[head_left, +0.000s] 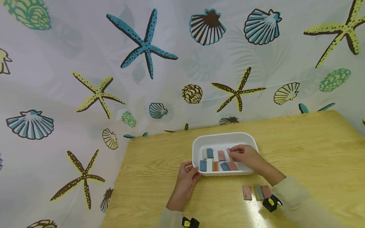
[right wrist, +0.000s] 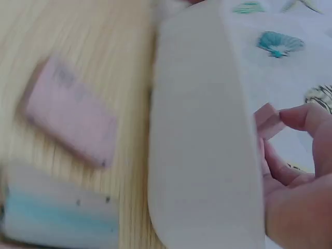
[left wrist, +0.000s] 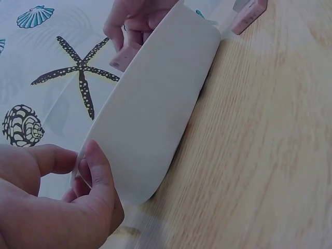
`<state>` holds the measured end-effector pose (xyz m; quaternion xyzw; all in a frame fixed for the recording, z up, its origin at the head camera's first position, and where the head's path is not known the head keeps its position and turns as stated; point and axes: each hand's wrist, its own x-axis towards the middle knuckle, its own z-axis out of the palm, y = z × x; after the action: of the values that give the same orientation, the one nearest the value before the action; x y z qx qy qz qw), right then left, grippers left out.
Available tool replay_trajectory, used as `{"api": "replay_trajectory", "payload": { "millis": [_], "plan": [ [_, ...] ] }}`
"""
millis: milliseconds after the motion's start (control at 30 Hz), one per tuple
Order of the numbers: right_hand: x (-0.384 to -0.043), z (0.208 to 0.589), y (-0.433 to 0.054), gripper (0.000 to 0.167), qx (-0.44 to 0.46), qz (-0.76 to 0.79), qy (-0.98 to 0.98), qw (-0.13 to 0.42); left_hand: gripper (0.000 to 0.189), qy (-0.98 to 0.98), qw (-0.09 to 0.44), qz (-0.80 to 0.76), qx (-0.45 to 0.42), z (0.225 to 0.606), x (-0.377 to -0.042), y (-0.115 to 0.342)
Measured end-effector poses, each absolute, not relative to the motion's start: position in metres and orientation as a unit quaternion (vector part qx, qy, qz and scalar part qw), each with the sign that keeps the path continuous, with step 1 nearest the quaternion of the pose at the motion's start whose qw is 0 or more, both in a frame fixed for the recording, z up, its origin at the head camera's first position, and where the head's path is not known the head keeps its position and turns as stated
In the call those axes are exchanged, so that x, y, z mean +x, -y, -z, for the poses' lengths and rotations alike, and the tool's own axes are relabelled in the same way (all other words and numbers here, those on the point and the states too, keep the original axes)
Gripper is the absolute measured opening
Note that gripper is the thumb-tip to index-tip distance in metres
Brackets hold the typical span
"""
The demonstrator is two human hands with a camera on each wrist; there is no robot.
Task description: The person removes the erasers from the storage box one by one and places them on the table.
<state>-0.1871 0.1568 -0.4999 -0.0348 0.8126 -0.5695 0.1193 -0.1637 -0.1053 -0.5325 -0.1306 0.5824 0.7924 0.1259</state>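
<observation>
A white tray (head_left: pixel 224 136) holds several block-shaped erasers, among them a blue eraser (head_left: pixel 203 165), a white eraser (head_left: pixel 209 165) and a pink eraser (head_left: pixel 221 155). My left hand (head_left: pixel 186 180) grips the tray's near left corner, with thumb and fingers pinching the rim in the left wrist view. Over the tray's right part, my right hand (head_left: pixel 247 155) pinches another pink eraser (right wrist: pixel 268 120) between thumb and fingers. The tray wall hides part of that hand in the right wrist view.
On the wooden table (head_left: pixel 151 164), in front of the tray's right end, lie a pink eraser (head_left: pixel 246 193), a grey-blue striped eraser (head_left: pixel 259 192) and a reddish eraser (head_left: pixel 266 191). A shell-and-starfish patterned cloth (head_left: pixel 171 91) hangs behind the table and along its left.
</observation>
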Motion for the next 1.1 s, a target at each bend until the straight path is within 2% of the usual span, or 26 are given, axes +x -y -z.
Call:
{"api": "replay_trajectory", "payload": {
  "millis": [133,200,400,567,867,1100],
  "plan": [
    [-0.181,0.491,-0.169,0.048,-0.028,0.702,-0.683,0.201,0.043,-0.581,0.125,-0.793,-0.131,0.531,-0.163,0.105],
    [-0.178,0.487,-0.174,0.044,-0.034,0.739,-0.637,0.217,0.042,-0.582,0.124,-0.793,-0.13,0.53,-0.164,0.105],
    [-0.167,0.481,-0.185,0.019,-0.034,0.821,-0.515,0.244,0.041,-0.582,0.124,-0.794,-0.122,0.533,-0.166,0.104],
    [-0.152,0.481,-0.194,0.025,-0.064,0.862,-0.415,0.284,0.041,-0.591,0.122,-0.788,-0.123,0.535,-0.164,0.104],
    [-0.134,0.478,-0.207,0.034,-0.099,0.885,-0.34,0.302,0.042,-0.58,0.119,-0.797,-0.121,0.536,-0.161,0.106],
    [-0.122,0.475,-0.223,0.039,-0.125,0.862,-0.386,0.303,0.041,-0.571,0.116,-0.804,-0.12,0.535,-0.163,0.105]
  ]
}}
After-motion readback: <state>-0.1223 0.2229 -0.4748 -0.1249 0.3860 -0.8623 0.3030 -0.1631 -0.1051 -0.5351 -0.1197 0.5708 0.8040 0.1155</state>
